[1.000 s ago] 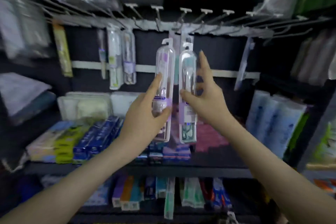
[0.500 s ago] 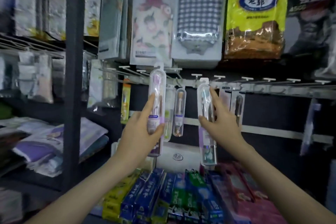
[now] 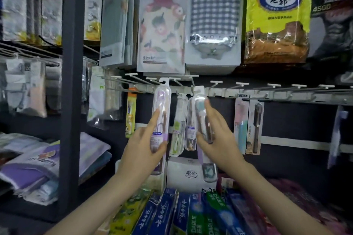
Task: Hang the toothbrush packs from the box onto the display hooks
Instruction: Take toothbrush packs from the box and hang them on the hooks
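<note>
Left grip holds purple pack; right grip holds blurred, seemingly teal pack

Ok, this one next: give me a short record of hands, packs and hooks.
left hand: grips purple toothbrush pack, upright
right hand: holds teal-head pack, tilted
hang tabs: both up at the hook row; whether threaded, cannot tell
already hung: two packs between the hands
below: toothpaste boxes

Dim shop light, glare on packaging, soft blur, wide-angle edge distortion
</note>
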Tool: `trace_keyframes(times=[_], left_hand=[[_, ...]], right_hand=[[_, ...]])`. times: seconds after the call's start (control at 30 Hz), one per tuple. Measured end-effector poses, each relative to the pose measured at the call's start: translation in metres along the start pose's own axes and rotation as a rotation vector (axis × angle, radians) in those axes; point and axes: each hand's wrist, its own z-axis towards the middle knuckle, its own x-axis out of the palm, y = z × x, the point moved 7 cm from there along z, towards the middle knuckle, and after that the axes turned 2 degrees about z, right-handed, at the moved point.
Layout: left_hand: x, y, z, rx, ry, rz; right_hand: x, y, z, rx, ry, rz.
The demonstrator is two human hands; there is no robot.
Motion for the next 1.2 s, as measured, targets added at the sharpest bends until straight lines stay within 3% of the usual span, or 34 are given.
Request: trace_keyframes(times=[0.27, 0.57, 0.77, 0.97, 1.2], left_hand=[[0.011, 0.025, 0.006, 0.008, -0.004, 0.035], [0.020, 0.046, 0.004, 0.019, -0.005, 0.041], [0.049, 0.057, 0.006, -0.032, 0.068, 0.023], [0.060, 0.056, 0.010, -0.014, 0.066, 0.025], [0.061, 0.052, 0.015, -0.009, 0.048, 0.000]], right_hand=[[0.019, 0.001, 0.032, 0.081, -0.045, -0.005], [0.028, -0.005, 0.029, 0.017, -0.085, 0.028], [0.031, 0.000, 0.028, -0.044, -0.114, -0.100], [0.036, -0.014, 0.040, 0.167, 0.004, 0.000], [0.073, -0.075, 0.064, 0.175, 0.031, -0.121]])
